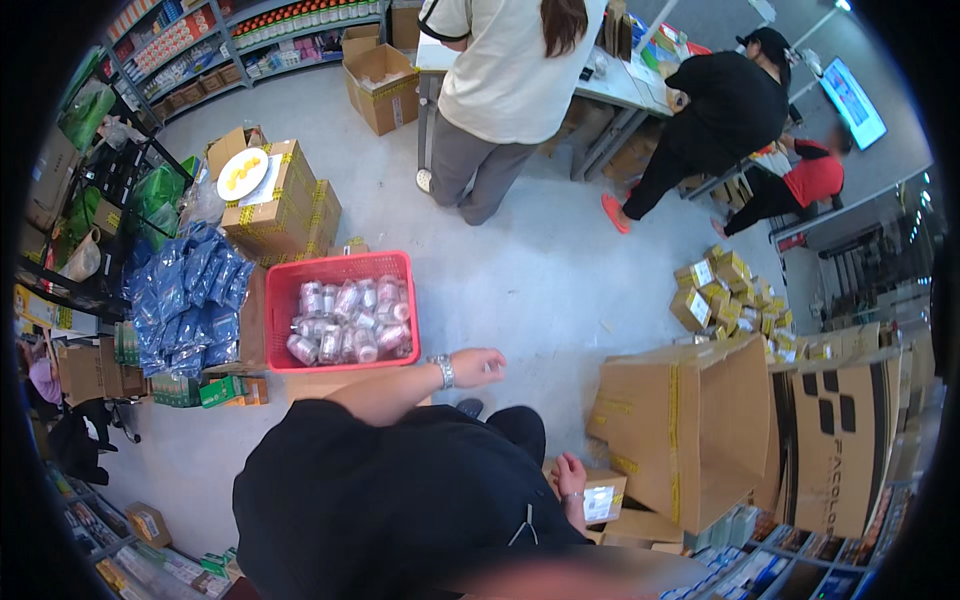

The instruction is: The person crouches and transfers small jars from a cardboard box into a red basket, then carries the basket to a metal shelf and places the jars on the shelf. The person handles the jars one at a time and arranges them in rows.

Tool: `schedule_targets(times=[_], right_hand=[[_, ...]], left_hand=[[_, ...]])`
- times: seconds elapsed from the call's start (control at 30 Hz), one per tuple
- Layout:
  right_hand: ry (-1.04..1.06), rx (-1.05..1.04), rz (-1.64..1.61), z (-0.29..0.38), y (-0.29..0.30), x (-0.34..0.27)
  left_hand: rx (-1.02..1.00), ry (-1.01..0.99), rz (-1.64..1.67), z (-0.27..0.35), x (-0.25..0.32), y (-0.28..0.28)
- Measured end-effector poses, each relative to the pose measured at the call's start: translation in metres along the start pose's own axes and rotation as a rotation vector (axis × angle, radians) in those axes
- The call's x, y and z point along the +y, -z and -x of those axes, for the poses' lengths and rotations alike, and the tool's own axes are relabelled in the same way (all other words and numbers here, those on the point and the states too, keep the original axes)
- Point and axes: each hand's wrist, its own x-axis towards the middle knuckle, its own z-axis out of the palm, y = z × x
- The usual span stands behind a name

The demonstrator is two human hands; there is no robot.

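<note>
My left hand (480,367), with a metal-banded watch at the wrist, is held over the floor just right of a red plastic basket (341,365). Its fingers are loosely bent and hold nothing visible. Inside the basket lie several clear-wrapped jars or bottles (347,300). My right hand (568,474), wearing a bracelet or watch, hangs low by my side, beside a small taped carton with a white label (602,504). Its fingers are half curled, and no object shows in them. A large open cardboard box (652,420) stands further right.
Blue bagged packets (187,300) are heaped left of the basket. Behind it, cartons (281,214) carry a white plate (231,187) with yellow pieces. Three people stand or sit at tables (622,82) ahead. Small taped parcels (727,300) are piled at right; stocked shelves (225,34) line the back.
</note>
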Motion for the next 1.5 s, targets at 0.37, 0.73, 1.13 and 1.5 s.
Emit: schedule_targets(times=[0.37, 0.73, 1.13, 1.5], right_hand=[[0.554, -0.469, 0.521, -0.212, -0.138, -0.368], [0.81, -1.071, 0.525, -0.189, -0.353, -0.637], [0.685, -1.006, 0.544, -0.155, -0.639, -0.777], [0.394, -0.669, 0.483, -0.219, -0.763, -0.808]], left_hand=[[0.471, 0.297, -0.031, -0.083, -0.093, 0.142], [0.775, 0.624, 0.257, -0.056, -0.234, 0.337], [0.795, 0.511, 0.125, -0.065, -0.331, 0.709], [0.721, 0.393, 0.219, -0.134, -0.379, 0.903]])
